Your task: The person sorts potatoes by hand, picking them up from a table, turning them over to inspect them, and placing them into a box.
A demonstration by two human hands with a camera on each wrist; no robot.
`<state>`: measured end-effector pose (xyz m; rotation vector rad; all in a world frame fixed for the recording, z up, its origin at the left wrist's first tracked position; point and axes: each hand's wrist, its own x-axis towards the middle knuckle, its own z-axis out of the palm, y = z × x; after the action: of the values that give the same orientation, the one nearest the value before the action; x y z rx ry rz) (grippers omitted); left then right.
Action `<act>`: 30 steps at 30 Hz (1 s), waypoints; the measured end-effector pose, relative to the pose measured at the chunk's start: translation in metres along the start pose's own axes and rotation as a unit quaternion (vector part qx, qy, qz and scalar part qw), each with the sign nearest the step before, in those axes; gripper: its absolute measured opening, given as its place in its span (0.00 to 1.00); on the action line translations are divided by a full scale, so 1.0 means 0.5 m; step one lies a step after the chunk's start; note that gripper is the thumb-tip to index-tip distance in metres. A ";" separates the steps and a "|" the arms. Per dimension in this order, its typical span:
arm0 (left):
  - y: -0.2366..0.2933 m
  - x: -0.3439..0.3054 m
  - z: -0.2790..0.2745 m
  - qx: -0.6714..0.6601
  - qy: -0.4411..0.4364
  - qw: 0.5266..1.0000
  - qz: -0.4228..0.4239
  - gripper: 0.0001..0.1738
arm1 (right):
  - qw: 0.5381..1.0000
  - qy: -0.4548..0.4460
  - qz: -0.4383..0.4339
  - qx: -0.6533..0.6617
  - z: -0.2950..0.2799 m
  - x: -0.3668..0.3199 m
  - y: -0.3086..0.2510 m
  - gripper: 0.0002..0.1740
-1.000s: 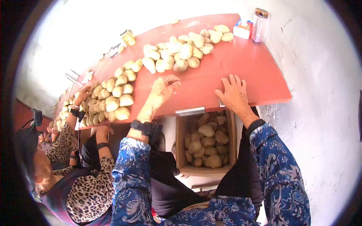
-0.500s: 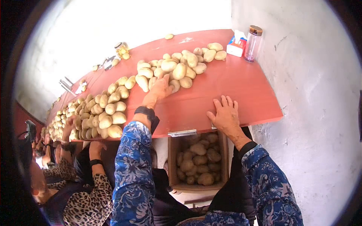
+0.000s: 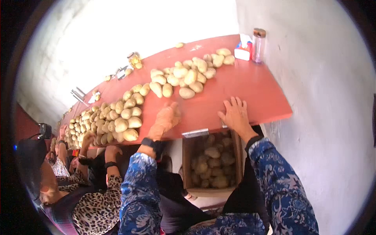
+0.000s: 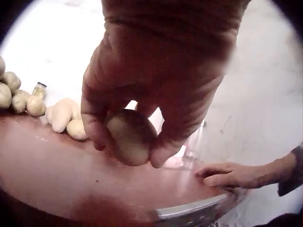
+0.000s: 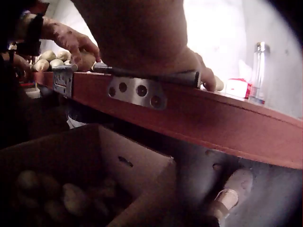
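My left hand [image 3: 166, 118] is over the red table [image 3: 250, 92] near its front edge. In the left wrist view that hand [image 4: 156, 71] grips one potato [image 4: 130, 137] between thumb and fingers, just above the tabletop. My right hand [image 3: 236, 115] rests on the table near the front edge, fingers spread, holding nothing. Beyond my hands lies a pile of potatoes [image 3: 180, 72], with one potato [image 3: 187, 93] at its near side. A larger pile of potatoes [image 3: 121, 125] lies to the left.
Between my legs, below the table edge, stands a cardboard box [image 3: 187, 164] of potatoes. A tissue box [image 3: 243, 51] and a clear bottle [image 3: 258, 46] stand at the back right, by the wall. People sit at the left; the nearest wears a leopard-print sleeve [image 3: 98, 207].
My left hand reached to the middle pile, then drew back towards the front edge with a potato. The near side of that pile has shifted. My right hand stays on the table.
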<state>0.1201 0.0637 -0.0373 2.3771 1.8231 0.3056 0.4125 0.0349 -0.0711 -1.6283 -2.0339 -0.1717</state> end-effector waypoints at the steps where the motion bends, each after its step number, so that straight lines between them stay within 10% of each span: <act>1: 0.016 -0.031 -0.016 -0.042 0.051 0.994 0.084 0.17 | 1.000 0.006 -0.006 0.013 0.002 -0.004 0.006 0.30; 2: 0.038 -0.071 -0.028 -0.092 0.096 0.978 0.163 0.19 | 0.999 0.037 -0.012 0.016 0.013 -0.002 0.014 0.29; 4: 0.112 -0.150 -0.073 -0.502 -0.134 0.851 0.080 0.30 | 0.999 0.046 -0.019 0.016 0.037 -0.005 0.018 0.27; 7: 0.183 -0.203 -0.089 -0.277 -0.188 0.936 0.112 0.26 | 0.999 0.030 -0.018 0.008 0.025 -0.006 0.011 0.26; 13: 0.213 -0.248 -0.022 -0.142 -0.420 0.884 0.147 0.25 | 0.998 0.057 -0.016 0.001 0.044 -0.009 0.017 0.25; 23: 0.189 -0.237 0.167 -0.137 -0.290 0.886 0.334 0.30 | 0.999 0.026 -0.014 -0.018 0.052 -0.010 0.018 0.27; 26: 0.224 -0.235 0.192 -0.112 -0.359 0.904 0.203 0.31 | 0.999 0.024 -0.005 -0.029 0.048 -0.006 0.018 0.27; 30: 0.218 -0.225 0.182 -0.192 -0.248 0.913 0.259 0.26 | 1.000 -0.006 0.004 -0.013 0.032 -0.011 0.011 0.28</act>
<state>0.2159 -0.0716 -0.1105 2.3202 0.8142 0.0786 0.4134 0.0381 -0.0886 -1.6568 -2.0426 -0.1858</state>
